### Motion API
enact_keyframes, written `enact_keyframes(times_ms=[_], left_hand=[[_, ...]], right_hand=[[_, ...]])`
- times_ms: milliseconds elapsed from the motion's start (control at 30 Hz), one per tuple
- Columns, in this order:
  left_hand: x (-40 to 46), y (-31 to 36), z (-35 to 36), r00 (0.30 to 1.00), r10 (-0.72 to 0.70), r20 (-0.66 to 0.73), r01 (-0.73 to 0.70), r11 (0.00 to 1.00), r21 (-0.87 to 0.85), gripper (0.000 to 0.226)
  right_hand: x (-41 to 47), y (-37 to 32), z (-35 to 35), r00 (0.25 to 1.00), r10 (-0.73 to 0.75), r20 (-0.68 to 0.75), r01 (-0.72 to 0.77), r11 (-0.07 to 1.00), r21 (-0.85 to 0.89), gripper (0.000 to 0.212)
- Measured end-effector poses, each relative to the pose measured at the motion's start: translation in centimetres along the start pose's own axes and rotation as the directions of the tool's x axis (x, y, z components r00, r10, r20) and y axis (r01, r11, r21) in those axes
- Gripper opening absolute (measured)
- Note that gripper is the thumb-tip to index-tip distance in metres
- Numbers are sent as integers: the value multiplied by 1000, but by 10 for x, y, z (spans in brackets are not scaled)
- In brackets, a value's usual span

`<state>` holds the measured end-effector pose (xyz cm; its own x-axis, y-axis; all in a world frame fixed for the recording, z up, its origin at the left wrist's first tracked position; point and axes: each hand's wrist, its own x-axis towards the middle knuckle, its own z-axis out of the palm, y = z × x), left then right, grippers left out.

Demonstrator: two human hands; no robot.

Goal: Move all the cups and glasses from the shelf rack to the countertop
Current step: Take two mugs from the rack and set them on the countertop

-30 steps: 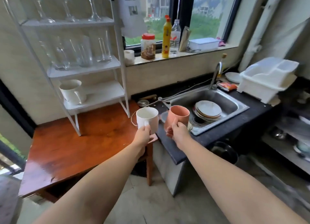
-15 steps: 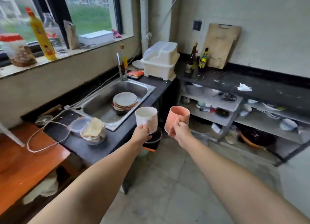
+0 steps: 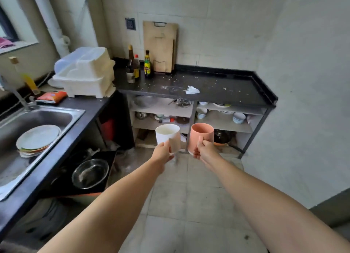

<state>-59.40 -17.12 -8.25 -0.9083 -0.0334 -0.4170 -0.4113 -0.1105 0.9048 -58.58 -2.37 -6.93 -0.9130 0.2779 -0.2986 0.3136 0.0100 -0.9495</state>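
- Cups first, head view: white cup (image 3: 167,135) is gripped by its handle in the left hand (image 3: 162,152), pink cup (image 3: 201,138) likewise in the right hand (image 3: 205,151), both mid-air over the floor.
- I'd keep them level and apart so they don't clink.
- Aim for the bare stretch of black countertop (image 3: 223,90), right of the crumpled tissue (image 3: 192,90), well off the edge.

Single head view, wide-angle, worn at head height. Faces forward and down across tiled floor toward black countertop (image 3: 217,89) against far wall, well apart from camera. Both forearms reach out from bottom edge, near lens. Sink (image 3: 37,118) at left edge, close below camera. Window corner at top left. Edges bowed by lens.
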Motion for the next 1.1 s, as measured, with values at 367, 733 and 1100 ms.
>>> enact_keyframes(times_ms=[367, 733, 1100], left_hand=[[131, 34, 131, 975, -58, 213, 31, 991, 127, 41], [276, 112, 241, 929, -115, 351, 33, 972, 231, 46], [407, 147, 367, 918, -145, 370, 71, 976, 206, 45]], right_hand=[[136, -29, -97, 968, 81, -239, -52, 991, 127, 46], [287, -85, -150, 914, 143, -378, -52, 969, 242, 34], [453, -108, -239, 899, 158, -409, -82, 977, 196, 34]])
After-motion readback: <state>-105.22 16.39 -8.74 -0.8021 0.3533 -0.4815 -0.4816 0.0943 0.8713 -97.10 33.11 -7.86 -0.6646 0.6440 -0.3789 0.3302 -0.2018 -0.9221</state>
